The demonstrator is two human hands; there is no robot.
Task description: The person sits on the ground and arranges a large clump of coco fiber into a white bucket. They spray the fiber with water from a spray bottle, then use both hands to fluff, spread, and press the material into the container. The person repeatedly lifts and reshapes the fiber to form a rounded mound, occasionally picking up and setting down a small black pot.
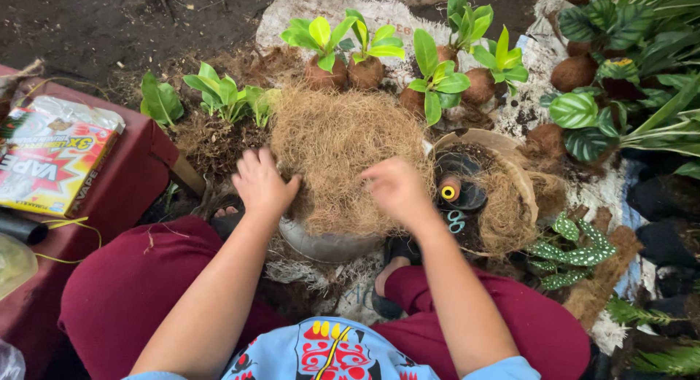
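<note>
Both hands in coir pile (339,150), centre frame, heaped on grey basin (328,245).
Left hand (261,181) at 9 o'clock, fingers dug in; right hand (397,190) at 3 o'clock, seemingly pinching strands; thread spool (450,188) further at 3; loose fibre may slide off basin rim if tugged sideways.

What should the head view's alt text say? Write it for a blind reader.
Both hands, left and right, press into a coir pile heaped on a grey bowl. Small potted plants stand behind, and a thread spool lies to the right.
</note>
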